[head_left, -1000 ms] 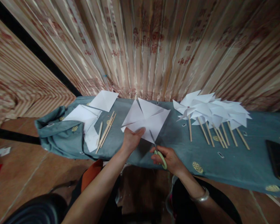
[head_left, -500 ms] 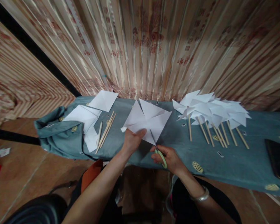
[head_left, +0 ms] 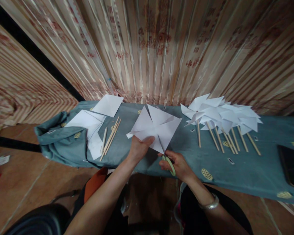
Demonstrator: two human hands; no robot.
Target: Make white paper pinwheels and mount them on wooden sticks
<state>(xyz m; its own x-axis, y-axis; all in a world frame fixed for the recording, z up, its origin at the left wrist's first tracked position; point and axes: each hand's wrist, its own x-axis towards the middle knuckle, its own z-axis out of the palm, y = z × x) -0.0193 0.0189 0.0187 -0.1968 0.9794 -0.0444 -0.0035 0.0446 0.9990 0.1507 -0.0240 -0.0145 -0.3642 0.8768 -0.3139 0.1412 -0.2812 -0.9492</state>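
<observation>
Head view, surface and room: a narrow table covered with a grey-green cloth (head_left: 247, 178), printed with yellow oval motifs, bunched at its left end. Behind it, a pleated beige curtain (head_left: 161, 75) with reddish-brown print; a black pole (head_left: 36, 50) slants across at left. Brown tiled floor (head_left: 22, 147) below.

On the cloth, left: one white paper square (head_left: 108, 105); overlapping white sheets (head_left: 89, 122) just in front; a white pencil-like stick (head_left: 104, 141) at their edge; loose wooden sticks (head_left: 111, 138) beside it. Right: a row of overlapping white paper pinwheels (head_left: 222, 114), sticks pointing toward the person. Far right: a flat dark device (head_left: 290, 166), cut by the frame.

Head view, hands: left hand (head_left: 140, 146), pinching the near edge of a slit white paper (head_left: 161, 127), thumb on top, fingers mostly hidden beneath. Said paper: mid-table, between the loose sticks and the pinwheels, slits running from corners toward its centre.

Right hand (head_left: 178, 164), fingers curled about the green handles of scissors (head_left: 171, 166); dark blades at the paper's near corner. Silver bracelet (head_left: 212, 204) on that wrist.
</observation>
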